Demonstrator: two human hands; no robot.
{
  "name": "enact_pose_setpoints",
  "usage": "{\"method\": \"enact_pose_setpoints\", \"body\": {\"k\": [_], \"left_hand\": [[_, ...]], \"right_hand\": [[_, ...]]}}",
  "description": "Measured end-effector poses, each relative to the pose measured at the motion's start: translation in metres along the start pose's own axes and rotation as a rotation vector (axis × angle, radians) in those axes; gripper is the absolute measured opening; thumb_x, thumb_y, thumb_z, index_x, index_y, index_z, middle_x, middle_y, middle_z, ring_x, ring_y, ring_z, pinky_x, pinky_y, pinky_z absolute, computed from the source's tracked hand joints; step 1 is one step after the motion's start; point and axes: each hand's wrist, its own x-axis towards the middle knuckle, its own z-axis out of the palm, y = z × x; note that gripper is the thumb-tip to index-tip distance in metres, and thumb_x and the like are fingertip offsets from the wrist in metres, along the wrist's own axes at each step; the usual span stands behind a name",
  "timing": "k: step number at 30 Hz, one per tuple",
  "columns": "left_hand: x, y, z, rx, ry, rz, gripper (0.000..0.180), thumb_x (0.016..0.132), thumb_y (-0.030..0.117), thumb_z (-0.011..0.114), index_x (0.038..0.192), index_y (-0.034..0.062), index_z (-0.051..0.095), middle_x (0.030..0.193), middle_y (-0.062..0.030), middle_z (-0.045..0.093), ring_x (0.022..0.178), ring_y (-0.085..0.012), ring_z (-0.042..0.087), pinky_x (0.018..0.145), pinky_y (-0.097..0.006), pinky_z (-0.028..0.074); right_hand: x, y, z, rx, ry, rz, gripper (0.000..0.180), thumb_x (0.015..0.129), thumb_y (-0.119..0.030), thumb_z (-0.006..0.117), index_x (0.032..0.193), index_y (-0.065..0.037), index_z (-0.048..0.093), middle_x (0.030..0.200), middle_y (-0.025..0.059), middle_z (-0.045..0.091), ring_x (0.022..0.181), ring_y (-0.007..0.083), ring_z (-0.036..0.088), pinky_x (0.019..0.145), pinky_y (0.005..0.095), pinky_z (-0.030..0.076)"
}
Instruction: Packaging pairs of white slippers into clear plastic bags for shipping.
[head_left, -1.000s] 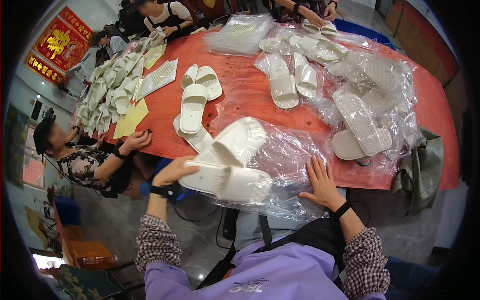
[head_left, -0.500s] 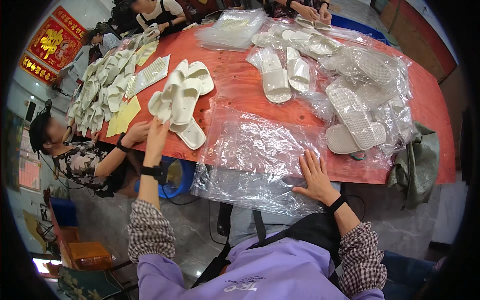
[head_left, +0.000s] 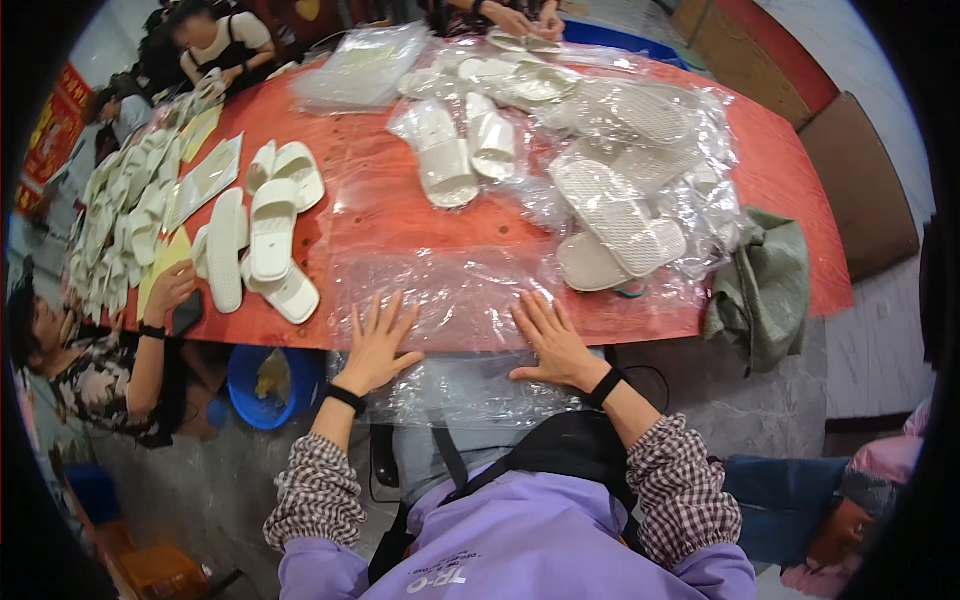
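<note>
Both of my hands lie flat on a clear plastic bag (head_left: 450, 305) that hangs partly over the near edge of the red table. My left hand (head_left: 376, 342) presses its left side with fingers spread. On the other side my right hand (head_left: 548, 338) rests the same way, thumb pointing inward. Neither hand grips anything. Left of the bag sits a small heap of cream slippers (head_left: 272, 230), the nearest item to my left hand. Beyond my right hand, bagged slippers (head_left: 620, 210) lie piled on the table.
A stack of clear bags (head_left: 365, 65) lies at the far side. Many loose slippers (head_left: 130, 200) heap along the left, beside yellow sheets (head_left: 170, 262). A green cloth (head_left: 765, 290) hangs off the right edge. A blue bucket (head_left: 270, 385) stands below; co-workers sit around the table (head_left: 800, 240).
My left hand has moved from the slipper heap onto the clear bag, fingers now spread. One slipper in that heap now stands tilted on its side. The view has turned to the right.
</note>
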Motion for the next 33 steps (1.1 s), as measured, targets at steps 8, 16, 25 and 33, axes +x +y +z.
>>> {"method": "enact_pose_setpoints", "body": {"k": [8, 16, 25, 33], "left_hand": [[0.022, 0.05, -0.026, -0.206, 0.193, 0.113, 0.05, 0.076, 0.009, 0.066, 0.125, 0.0092, 0.054, 0.133, -0.0126, 0.046, 0.124, -0.0348, 0.041, 0.101, -0.049, 0.034], [0.03, 0.051, -0.008, -0.321, 0.199, 0.073, 0.042, 0.077, 0.006, 0.063, 0.118, 0.0142, 0.059, 0.121, -0.0048, 0.052, 0.113, -0.027, 0.048, 0.093, -0.042, 0.04], [0.026, 0.04, 0.001, -0.448, 0.209, 0.059, 0.039, 0.079, 0.012, 0.062, 0.117, 0.0196, 0.062, 0.124, -0.0019, 0.052, 0.116, -0.026, 0.045, 0.097, -0.042, 0.035], [0.021, 0.035, 0.005, -0.495, 0.18, 0.063, 0.041, 0.081, 0.013, 0.061, 0.121, 0.018, 0.06, 0.128, -0.0026, 0.05, 0.119, -0.0264, 0.043, 0.101, -0.042, 0.032]], "right_hand": [[-0.005, 0.009, -0.01, 0.004, -0.03, -0.038, 0.107, 0.072, -0.067, 0.062, 0.149, -0.006, 0.02, 0.155, 0.0211, 0.014, 0.144, 0.0366, 0.013, 0.115, 0.0506, 0.012], [-0.004, 0.047, -0.103, -0.143, 0.373, 0.19, 0.058, 0.074, -0.009, 0.064, 0.13, -0.008, 0.051, 0.135, 0.0172, 0.048, 0.129, 0.0359, 0.041, 0.109, 0.0447, 0.031], [-0.007, 0.116, -0.127, -0.581, 0.238, 0.249, 0.065, 0.079, -0.002, 0.053, 0.141, -0.013, 0.04, 0.143, 0.0152, 0.041, 0.128, 0.0386, 0.042, 0.103, 0.0452, 0.038], [0.059, 0.119, -0.236, -0.258, 0.427, 0.296, 0.038, 0.076, 0.005, 0.05, 0.111, -0.003, 0.064, 0.115, 0.0178, 0.061, 0.108, 0.0349, 0.056, 0.092, 0.0408, 0.047]]}}
